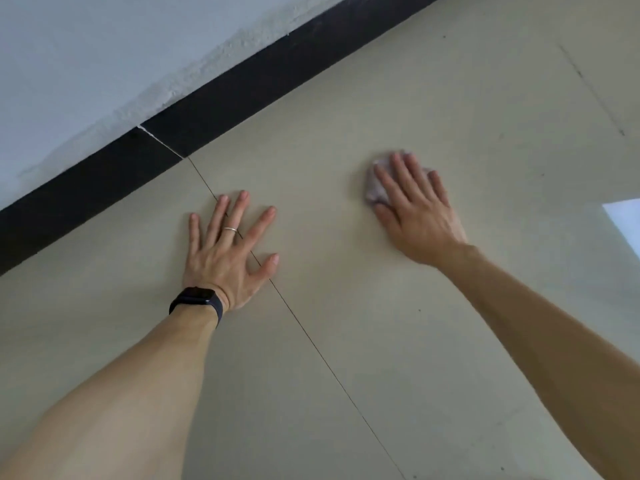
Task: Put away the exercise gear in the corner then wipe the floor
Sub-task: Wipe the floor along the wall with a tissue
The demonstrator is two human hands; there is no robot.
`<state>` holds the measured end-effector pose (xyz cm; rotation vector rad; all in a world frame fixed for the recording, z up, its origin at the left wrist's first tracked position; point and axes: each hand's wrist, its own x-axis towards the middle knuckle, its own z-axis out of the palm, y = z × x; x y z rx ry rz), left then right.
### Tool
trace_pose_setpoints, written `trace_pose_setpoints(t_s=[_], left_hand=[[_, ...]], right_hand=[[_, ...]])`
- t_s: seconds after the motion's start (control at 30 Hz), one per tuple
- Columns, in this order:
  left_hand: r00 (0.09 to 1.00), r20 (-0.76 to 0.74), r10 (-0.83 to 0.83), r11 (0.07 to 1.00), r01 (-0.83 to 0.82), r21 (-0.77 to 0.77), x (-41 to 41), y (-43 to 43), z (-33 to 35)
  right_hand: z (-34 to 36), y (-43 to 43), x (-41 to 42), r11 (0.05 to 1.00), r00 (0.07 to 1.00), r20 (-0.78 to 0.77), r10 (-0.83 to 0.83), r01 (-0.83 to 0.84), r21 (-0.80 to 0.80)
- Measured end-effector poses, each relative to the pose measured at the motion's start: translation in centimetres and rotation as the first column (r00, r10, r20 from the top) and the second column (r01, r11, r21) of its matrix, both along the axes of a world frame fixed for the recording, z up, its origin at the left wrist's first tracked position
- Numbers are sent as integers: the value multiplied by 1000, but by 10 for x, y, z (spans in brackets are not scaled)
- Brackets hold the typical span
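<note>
pale cloth (375,188) lies pressed under the flat right hand (415,213); left hand (225,258) spread on floor (346,306).

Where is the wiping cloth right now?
In the head view, the crumpled cloth lies right of centre on the floor tile, pressed flat under the right hand.
</note>
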<state>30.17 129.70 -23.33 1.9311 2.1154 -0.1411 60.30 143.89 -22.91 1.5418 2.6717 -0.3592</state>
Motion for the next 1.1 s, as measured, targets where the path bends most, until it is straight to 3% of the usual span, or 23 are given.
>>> trace_pose_setpoints(t_s=[0.07, 0.13, 0.2, 0.3, 0.37, 0.43, 0.53, 0.6, 0.7, 0.8, 0.87, 0.9, 0.97, 1.03, 1.1], left_hand=[[1000, -2, 6, 1000, -6, -2, -1, -2, -2], [1000, 19, 17, 1000, -17, 7, 1, -1, -1], [999, 28, 15, 999, -16, 29, 2, -2, -1], [999, 42, 12, 999, -14, 45, -1, 0, -1], [999, 37, -5, 998, 3, 60, -1, -1, -1], [999, 45, -7, 998, 5, 55, -1, -1, -2], [999, 37, -14, 1000, 13, 21, -1, -3, -5], [1000, -19, -18, 1000, 18, -5, 1, -4, -3], [999, -41, 31, 998, -29, 52, 18, -19, 1], [997, 82, 7, 994, -16, 110, 55, -65, 0], [991, 104, -88, 992, 78, 97, 79, -105, -7], [988, 103, -120, 989, 110, 94, 86, -119, -11], [986, 98, -134, 987, 123, 107, 90, -132, -18], [987, 92, -130, 984, 117, 135, 87, -129, -21], [988, 86, -132, 982, 119, 148, 85, -128, -22]], right_hand=[[1, 11, 26, 916, 917, -36, -397, 394, -75], [4, -20, 26, 843, 845, -43, -534, 527, -112], [4, -84, 14, 892, 892, -41, -450, 448, -57], [5, -174, 4, 996, 998, -31, -48, 45, -82], [7, -179, 27, 994, 998, -2, 70, -70, -80], [7, -157, 59, 988, 989, 21, -146, 146, -56], [10, -145, 103, 778, 788, 28, -615, 612, -141], [10, -169, 94, 730, 741, 28, -670, 666, -156], [8, -253, 46, 834, 837, -5, -547, 544, -95], [6, -338, 15, 971, 974, -27, -224, 221, -88], [10, -345, 33, 994, 1000, -6, -10, 9, -113], [10, -335, 49, 994, 1000, 26, 5, -2, -111], [12, -302, 82, 966, 970, 59, -236, 241, -94], [18, -266, 113, 768, 783, 48, -620, 619, -164], [18, -255, 118, 580, 602, 51, -797, 786, -214]])
